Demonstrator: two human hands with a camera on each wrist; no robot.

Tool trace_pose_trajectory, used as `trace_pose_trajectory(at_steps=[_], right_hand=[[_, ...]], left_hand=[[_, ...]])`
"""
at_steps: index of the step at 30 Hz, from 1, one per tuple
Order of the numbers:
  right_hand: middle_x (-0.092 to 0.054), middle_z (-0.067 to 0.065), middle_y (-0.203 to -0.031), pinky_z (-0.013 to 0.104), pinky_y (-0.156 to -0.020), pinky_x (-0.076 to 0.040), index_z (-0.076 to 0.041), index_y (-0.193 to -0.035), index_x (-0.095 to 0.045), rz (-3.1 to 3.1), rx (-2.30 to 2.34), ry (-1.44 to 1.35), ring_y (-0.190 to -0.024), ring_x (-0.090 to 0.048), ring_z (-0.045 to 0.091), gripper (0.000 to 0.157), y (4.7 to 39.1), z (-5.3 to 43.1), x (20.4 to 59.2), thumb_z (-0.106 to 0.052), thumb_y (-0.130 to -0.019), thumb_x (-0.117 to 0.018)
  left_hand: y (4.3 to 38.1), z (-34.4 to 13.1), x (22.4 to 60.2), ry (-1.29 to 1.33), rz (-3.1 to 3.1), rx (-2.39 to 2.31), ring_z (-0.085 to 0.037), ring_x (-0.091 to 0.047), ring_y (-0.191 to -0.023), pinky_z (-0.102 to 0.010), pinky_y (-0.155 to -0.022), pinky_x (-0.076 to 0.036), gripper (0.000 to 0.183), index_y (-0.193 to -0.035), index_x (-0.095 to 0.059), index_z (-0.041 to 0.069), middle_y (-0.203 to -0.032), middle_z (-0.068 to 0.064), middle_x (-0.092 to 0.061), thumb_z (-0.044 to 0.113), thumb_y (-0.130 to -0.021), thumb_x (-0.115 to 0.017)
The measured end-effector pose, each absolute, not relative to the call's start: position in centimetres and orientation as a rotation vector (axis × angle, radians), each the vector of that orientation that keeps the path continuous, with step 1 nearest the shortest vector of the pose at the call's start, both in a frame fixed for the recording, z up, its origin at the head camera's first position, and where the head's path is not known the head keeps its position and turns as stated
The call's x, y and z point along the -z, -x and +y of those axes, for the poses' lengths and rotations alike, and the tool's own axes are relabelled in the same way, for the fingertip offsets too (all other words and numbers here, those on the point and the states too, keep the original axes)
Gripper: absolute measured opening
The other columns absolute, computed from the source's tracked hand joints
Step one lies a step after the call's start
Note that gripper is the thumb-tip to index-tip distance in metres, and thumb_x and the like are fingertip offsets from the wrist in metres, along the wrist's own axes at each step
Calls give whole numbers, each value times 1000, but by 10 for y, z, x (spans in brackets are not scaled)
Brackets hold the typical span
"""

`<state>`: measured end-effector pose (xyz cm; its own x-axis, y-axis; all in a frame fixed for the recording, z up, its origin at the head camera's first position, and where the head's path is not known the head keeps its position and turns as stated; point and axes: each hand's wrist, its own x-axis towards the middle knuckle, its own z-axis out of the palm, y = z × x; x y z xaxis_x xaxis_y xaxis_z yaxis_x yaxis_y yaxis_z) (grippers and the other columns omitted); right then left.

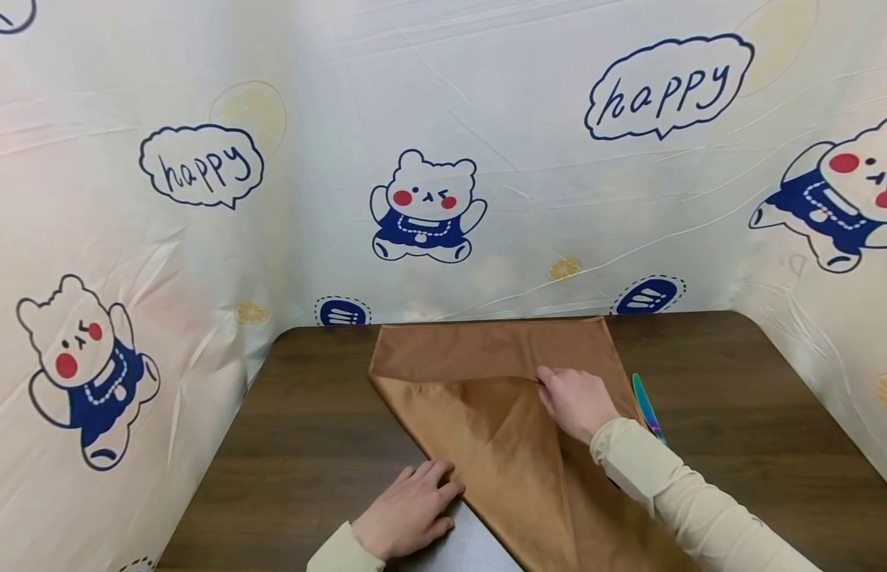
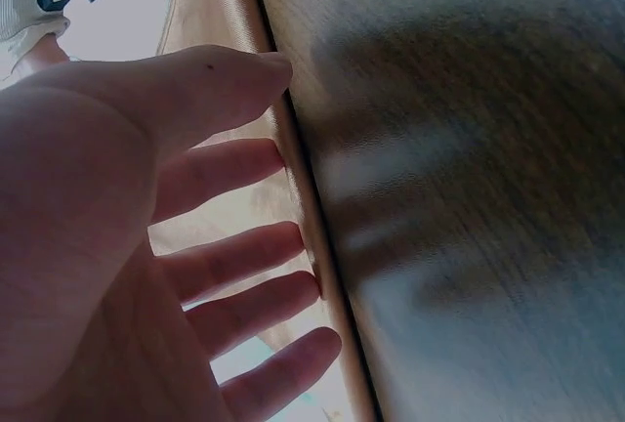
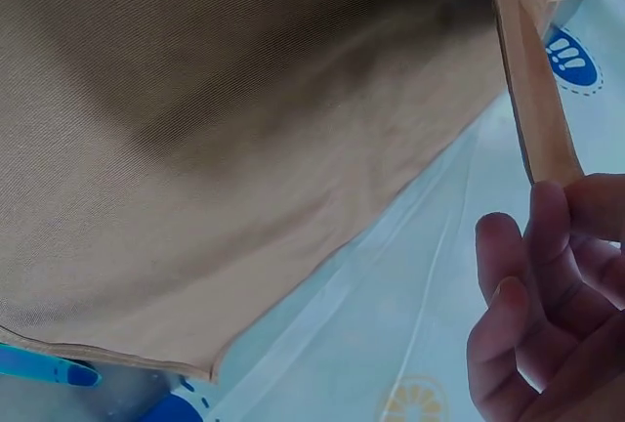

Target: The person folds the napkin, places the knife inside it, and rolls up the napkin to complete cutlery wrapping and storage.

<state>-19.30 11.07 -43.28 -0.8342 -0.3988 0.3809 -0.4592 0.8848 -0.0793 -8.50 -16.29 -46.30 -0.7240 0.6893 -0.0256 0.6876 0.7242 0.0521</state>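
A brown satin-like cloth (image 1: 500,445) lies on the table, its left part folded over toward the right so that a diagonal fold runs down its left side. My right hand (image 1: 575,401) pinches a corner of the folded layer between thumb and fingertips; the right wrist view shows that strip of cloth (image 3: 547,109) rising from the fingers. At the diagonal fold, my left hand (image 1: 414,508) rests with fingers spread and fairly straight. Its fingertips touch the folded edge (image 2: 308,178) in the left wrist view.
A shiny blue-green knife-like object (image 1: 647,405), partly hidden by the right sleeve, lies just right of the cloth. The dark wooden table (image 1: 293,413) meets a printed curtain (image 1: 529,214) at the back and sides.
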Motion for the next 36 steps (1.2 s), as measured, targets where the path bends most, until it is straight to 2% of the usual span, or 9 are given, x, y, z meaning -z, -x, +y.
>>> trace_pose_trajectory(at_steps=[15,22,36], right_hand=[[-63,2,-66,38,-44,-44,-14,-82,-58,-2738,-245,-605,-55,-59,21,6,205,122,430,-19,-82,-61],[-62,4,-65,39,-46,-45,-13,-83,-58,-2796,-235,-573,-55,-58,22,7,215,131,427,-19,-82,-61],[-64,8,-69,45,-47,-44,-13,-82,-59,-2808,-251,-494,-60,-60,29,6,229,146,425,-18,-81,-59]], left_hand=[[94,-155,462,-1096,2800,-69,-18,-47,-107,-36,-74,-41,39,-120,-52,26,-123,-1,-45,39,-83,-59],[101,-147,466,-1152,2837,-108,-16,-48,-106,-35,-74,-40,36,-116,-55,23,-121,-2,-47,36,-83,-60],[111,-140,471,-1162,2865,-84,-15,-46,-111,-36,-76,-40,37,-120,-54,22,-123,-2,-46,31,-84,-58]])
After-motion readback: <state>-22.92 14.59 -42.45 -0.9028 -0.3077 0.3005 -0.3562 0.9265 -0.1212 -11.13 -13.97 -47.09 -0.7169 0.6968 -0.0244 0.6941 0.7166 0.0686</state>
